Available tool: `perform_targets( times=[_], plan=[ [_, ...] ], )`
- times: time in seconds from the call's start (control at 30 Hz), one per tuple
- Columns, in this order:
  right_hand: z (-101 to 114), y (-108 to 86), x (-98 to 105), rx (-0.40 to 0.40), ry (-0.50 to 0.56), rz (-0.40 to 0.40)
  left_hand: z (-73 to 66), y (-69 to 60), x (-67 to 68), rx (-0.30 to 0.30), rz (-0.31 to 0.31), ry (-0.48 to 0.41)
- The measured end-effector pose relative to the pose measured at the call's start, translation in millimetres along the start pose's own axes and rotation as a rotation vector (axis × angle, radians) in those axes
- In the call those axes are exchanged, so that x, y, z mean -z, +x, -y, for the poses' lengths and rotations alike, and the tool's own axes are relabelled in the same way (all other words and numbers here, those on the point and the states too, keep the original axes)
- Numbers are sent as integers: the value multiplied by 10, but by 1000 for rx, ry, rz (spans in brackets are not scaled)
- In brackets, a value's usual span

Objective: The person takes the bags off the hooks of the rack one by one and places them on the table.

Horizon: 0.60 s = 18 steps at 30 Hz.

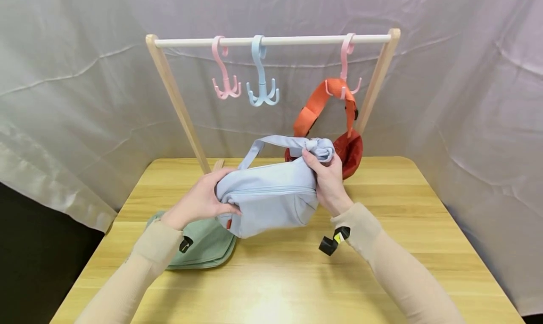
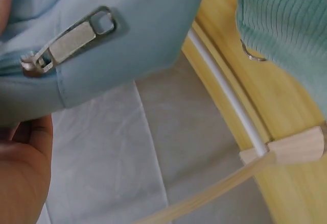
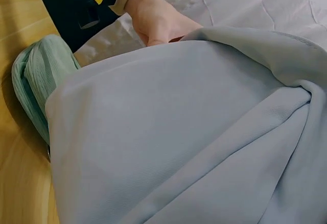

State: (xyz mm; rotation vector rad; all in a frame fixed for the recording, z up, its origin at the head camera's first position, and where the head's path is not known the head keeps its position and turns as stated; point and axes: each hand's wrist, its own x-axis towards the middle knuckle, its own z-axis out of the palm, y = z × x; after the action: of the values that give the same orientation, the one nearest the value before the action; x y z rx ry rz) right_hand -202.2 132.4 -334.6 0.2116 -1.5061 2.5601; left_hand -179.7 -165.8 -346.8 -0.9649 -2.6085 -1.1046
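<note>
The left hand (image 1: pixel 205 197) and right hand (image 1: pixel 328 180) grip a blue sling bag (image 1: pixel 271 204), partly hiding a red bag (image 1: pixel 352 152). A green corduroy bag (image 1: pixel 208 246) lies toward the table's (image 1: pixel 407 234) left edge.

Cloths of differing finish: the blue bag (image 1: pixel 269 192) is smooth and matt with a fine weave, its zip pull (image 2: pixel 71 43) shiny metal; the green bag (image 1: pixel 205 244) is matt and ribbed like corduroy; the red bag (image 1: pixel 354 154) is crinkled fabric with a faint sheen, its strap (image 1: pixel 313 111) apparently webbing. The hooks (image 1: pixel 260 69) are smooth plastic, the rail (image 1: pixel 301 40) smooth — its material uncertain — and the posts (image 1: pixel 176 98) matt wood. The table (image 1: pixel 382 230) has a glossy wood-grain surface, the curtain (image 1: pixel 445 102) is creased, satiny cloth, and the sleeves (image 1: pixel 407 272) are finely ribbed knit.
</note>
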Motion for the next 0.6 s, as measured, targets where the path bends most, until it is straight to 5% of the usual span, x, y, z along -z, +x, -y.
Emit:
perform_targets(
  times=[0.3, 0.6],
  plan=[
    [8, -2, 31, -8, 14, 11, 35, -20, -35, -25, -67, 11],
    [18, -8, 81, -65, 50, 23, 22, -11, -17, -63, -235, 69]
  ],
)
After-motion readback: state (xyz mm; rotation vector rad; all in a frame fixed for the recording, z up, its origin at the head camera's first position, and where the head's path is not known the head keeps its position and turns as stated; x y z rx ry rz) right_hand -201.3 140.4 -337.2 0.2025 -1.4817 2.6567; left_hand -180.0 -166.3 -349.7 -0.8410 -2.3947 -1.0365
